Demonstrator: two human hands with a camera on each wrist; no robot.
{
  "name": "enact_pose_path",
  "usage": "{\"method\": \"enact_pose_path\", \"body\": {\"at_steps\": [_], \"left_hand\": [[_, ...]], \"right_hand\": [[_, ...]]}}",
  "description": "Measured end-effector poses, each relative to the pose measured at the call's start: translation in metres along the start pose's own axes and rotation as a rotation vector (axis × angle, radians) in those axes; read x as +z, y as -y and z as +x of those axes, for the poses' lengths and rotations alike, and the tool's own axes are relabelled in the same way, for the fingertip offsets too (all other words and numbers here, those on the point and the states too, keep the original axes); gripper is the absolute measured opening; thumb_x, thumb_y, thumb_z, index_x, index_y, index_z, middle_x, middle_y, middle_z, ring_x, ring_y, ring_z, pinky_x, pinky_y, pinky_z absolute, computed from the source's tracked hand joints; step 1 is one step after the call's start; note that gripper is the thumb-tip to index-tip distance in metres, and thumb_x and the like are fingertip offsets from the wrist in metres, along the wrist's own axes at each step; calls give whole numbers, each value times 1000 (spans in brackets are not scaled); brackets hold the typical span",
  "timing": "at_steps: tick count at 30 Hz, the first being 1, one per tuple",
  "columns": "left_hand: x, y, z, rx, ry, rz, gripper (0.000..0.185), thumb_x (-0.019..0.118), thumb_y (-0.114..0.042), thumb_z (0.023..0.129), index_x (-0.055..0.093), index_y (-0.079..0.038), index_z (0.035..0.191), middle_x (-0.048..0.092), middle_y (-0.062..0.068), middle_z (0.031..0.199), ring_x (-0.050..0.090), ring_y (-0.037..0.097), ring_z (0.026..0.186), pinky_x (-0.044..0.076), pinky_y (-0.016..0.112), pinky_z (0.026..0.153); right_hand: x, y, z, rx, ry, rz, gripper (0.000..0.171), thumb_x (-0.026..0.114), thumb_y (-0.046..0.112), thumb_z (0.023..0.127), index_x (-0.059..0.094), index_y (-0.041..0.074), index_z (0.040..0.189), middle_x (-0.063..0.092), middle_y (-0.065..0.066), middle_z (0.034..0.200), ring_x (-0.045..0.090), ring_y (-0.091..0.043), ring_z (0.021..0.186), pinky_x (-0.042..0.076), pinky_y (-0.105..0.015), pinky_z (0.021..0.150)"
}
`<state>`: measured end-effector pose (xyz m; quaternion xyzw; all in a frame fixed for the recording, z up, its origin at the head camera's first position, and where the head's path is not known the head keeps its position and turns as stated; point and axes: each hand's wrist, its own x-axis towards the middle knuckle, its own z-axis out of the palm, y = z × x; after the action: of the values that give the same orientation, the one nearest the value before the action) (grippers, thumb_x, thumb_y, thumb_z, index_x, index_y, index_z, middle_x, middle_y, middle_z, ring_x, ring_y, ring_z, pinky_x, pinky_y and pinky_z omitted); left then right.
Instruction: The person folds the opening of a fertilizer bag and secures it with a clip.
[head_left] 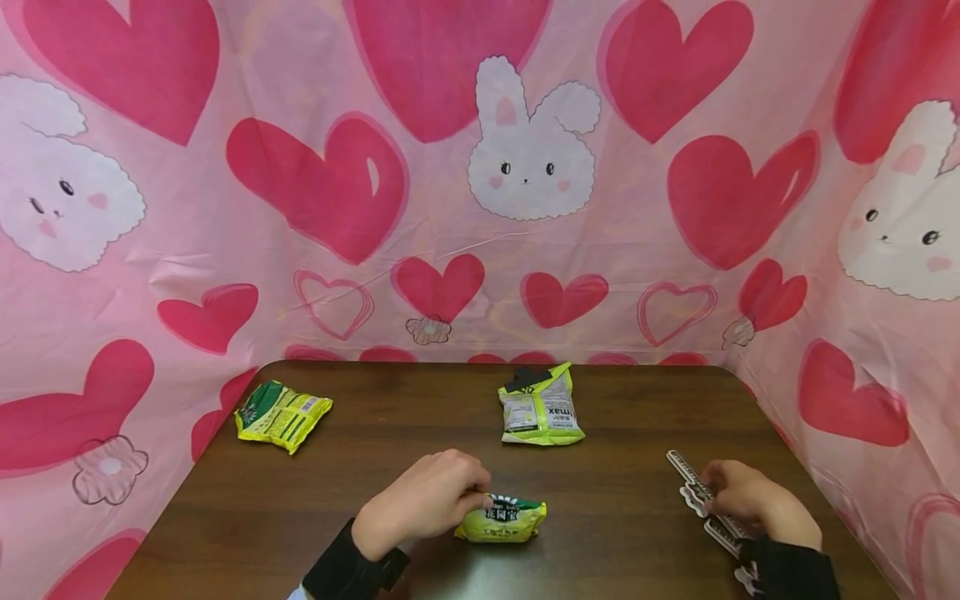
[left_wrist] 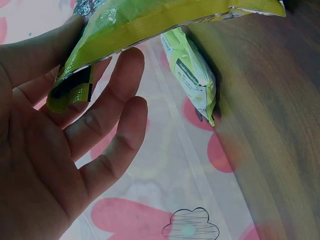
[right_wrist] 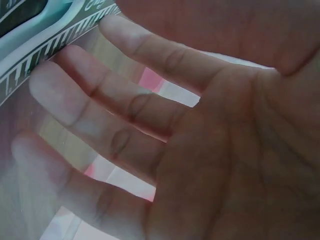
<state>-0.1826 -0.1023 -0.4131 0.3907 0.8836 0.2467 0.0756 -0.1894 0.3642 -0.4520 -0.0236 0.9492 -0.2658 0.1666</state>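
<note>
My left hand (head_left: 480, 498) grips the near end of a yellow-green snack packet (head_left: 504, 520) lying at the front middle of the brown table (head_left: 630, 550). In the left wrist view, the thumb and fingers (left_wrist: 125, 75) of that hand (left_wrist: 100, 47) pinch the packet (left_wrist: 160, 17) by its end. My right hand (head_left: 712, 489) lies over a long striped bag clip (head_left: 684, 468) at the front right. In the right wrist view, the fingertips (right_wrist: 112, 27) of that hand (right_wrist: 105, 17) touch the clip (right_wrist: 50, 42), with the thumb above it.
A second green-white packet (head_left: 542, 406) with a dark clip on its top lies at the back middle, also visible as the packet (left_wrist: 192, 75) beyond my left hand. A third yellow packet (head_left: 282, 413) sits at the left edge. More clip pieces (head_left: 726, 535) lie by my right wrist. Pink heart-print cloth (head_left: 450, 167) walls the table.
</note>
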Motion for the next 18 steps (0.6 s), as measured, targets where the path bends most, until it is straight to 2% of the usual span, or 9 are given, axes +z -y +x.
{"method": "enact_pose_path", "body": {"at_steps": [8, 13, 18], "left_hand": [[0, 0, 0, 0, 1, 7, 23, 74, -22, 101, 68, -23, 79, 52, -18, 72, 45, 0, 64, 37, 22, 56], [0, -1, 0, -5, 3, 5, 22, 74, -21, 101, 69, -23, 80, 52, -17, 73, 46, 1, 64, 37, 22, 56], [0, -1, 0, 3, -3, 16, 24, 74, -21, 101, 67, -23, 77, 51, -17, 72, 45, 1, 63, 36, 22, 56]], "right_hand": [[5, 12, 8, -20, -11, 11, 31, 81, 0, 80, 64, -6, 106, 66, -15, 100, 62, -32, 93, 51, -54, 83], [6, 16, 12, -64, 3, 35, 31, 81, 1, 83, 64, -5, 108, 66, -12, 99, 60, -29, 90, 50, -48, 79], [6, 14, 11, -65, 21, 68, 30, 81, 2, 85, 63, -4, 108, 64, -7, 94, 58, -25, 86, 49, -44, 75]]}}
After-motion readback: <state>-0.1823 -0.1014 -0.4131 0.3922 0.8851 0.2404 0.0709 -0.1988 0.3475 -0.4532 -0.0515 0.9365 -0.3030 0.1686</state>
